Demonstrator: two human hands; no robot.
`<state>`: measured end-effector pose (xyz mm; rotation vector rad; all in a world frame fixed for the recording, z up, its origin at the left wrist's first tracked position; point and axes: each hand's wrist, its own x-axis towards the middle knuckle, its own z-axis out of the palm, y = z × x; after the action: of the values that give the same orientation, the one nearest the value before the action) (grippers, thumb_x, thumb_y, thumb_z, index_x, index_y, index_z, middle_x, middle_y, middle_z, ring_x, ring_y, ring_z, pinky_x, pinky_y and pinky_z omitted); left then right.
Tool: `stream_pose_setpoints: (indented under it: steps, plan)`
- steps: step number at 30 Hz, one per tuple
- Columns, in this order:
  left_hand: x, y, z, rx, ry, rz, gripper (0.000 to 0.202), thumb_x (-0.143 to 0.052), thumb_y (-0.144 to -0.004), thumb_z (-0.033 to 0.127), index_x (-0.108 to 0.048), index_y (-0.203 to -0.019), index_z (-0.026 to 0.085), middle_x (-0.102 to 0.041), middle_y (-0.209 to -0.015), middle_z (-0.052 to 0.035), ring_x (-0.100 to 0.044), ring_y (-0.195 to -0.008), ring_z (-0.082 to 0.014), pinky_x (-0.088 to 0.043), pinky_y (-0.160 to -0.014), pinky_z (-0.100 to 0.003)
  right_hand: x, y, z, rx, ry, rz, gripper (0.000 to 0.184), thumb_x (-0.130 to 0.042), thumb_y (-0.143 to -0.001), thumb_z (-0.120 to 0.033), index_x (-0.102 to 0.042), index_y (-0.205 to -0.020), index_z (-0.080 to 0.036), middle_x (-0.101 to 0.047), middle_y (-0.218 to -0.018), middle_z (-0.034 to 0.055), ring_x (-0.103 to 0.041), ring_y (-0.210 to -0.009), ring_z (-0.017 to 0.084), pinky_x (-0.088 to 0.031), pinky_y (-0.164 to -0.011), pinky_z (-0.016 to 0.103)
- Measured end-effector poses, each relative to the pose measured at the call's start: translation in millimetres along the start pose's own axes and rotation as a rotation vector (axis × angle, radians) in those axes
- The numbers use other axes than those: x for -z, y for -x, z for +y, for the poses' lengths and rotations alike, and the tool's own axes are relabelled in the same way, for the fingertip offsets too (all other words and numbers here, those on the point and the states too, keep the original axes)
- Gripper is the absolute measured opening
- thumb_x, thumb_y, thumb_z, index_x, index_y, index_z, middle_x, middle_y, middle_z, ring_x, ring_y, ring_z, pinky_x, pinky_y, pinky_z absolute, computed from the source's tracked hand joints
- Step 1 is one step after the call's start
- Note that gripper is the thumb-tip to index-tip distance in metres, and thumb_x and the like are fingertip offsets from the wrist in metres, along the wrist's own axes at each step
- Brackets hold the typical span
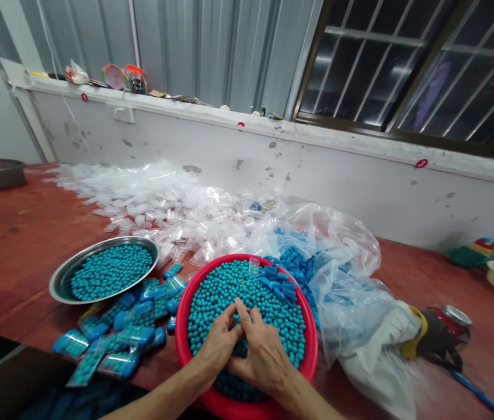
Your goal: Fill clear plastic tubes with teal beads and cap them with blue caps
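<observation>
My left hand (219, 344) and my right hand (265, 351) meet over a red basin (180, 326) full of small teal balls (218, 286). Their fingers are bent and drawn together at the tips; whatever is between them is hidden. Blue plastic caps (279, 284) lie on the balls at the basin's right side. Near them a small clear plastic case (254, 266) rests on the balls. Left of the basin, filled clear packs with blue ends (133, 336) are heaped at the table edge.
A steel bowl (56, 290) of teal balls stands at left. Behind spread many empty clear cases (163, 198). An open plastic bag (338, 233) with blue caps lies right of the basin, near a white sack (378, 367) and a red jar with metal lid (455, 318).
</observation>
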<state>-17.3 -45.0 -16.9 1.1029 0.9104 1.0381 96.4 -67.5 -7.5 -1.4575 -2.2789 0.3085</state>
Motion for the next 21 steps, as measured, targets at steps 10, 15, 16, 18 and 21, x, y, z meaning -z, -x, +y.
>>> stream_pose_setpoints:
  steps: [10,15,16,18,21]
  plan:
    - [7.5,5,8,0.052,0.174,-0.033,0.042,-0.061,-0.069,0.033,-0.049,-0.107,0.019,-0.060,-0.085,-0.0012,-0.054,-0.076,-0.0146,-0.041,-0.071,-0.024,5,1,13,-0.025,-0.363,0.007,0.096,-0.072,-0.061,-0.028,-0.014,-0.137,-0.018,-0.035,-0.133,0.0155,-0.037,-0.120,0.028,-0.036,-0.094,0.042]
    - [8.3,3,8,-0.022,0.009,0.020,0.027,-0.057,-0.070,0.027,-0.053,-0.096,0.019,-0.059,-0.078,0.0016,-0.054,-0.079,-0.0154,-0.040,-0.075,-0.024,1,-3,-1,0.023,-0.154,0.066,0.069,-0.063,-0.067,-0.027,-0.031,-0.127,-0.011,-0.053,-0.109,0.0162,-0.057,-0.092,0.029,-0.050,-0.071,0.042]
    - [9.4,4,10,-0.038,-0.041,0.033,0.024,-0.055,-0.071,0.026,-0.054,-0.094,0.019,-0.059,-0.077,0.0018,-0.054,-0.079,-0.0155,-0.041,-0.075,-0.024,0,-4,-5,0.018,-0.111,0.061,0.070,-0.062,-0.068,-0.028,-0.030,-0.128,-0.009,-0.053,-0.109,0.0176,-0.058,-0.090,0.031,-0.051,-0.068,0.043]
    - [15.6,6,15,-0.071,-0.168,0.054,0.023,-0.053,-0.072,0.025,-0.055,-0.094,0.020,-0.060,-0.080,0.0013,-0.054,-0.080,-0.0163,-0.040,-0.076,-0.024,-1,-5,-11,0.027,-0.075,0.021,0.075,-0.062,-0.069,-0.029,-0.025,-0.131,-0.009,-0.051,-0.113,0.0191,-0.058,-0.091,0.031,-0.051,-0.067,0.043]
    - [39.6,13,28,-0.101,-0.369,0.080,0.028,-0.051,-0.074,0.027,-0.053,-0.102,0.021,-0.061,-0.085,0.0006,-0.054,-0.084,-0.0178,-0.040,-0.079,-0.025,1,-5,-13,0.068,-0.077,-0.072,0.080,-0.063,-0.071,-0.031,-0.018,-0.136,-0.016,-0.044,-0.125,0.0172,-0.055,-0.100,0.030,-0.050,-0.074,0.041]
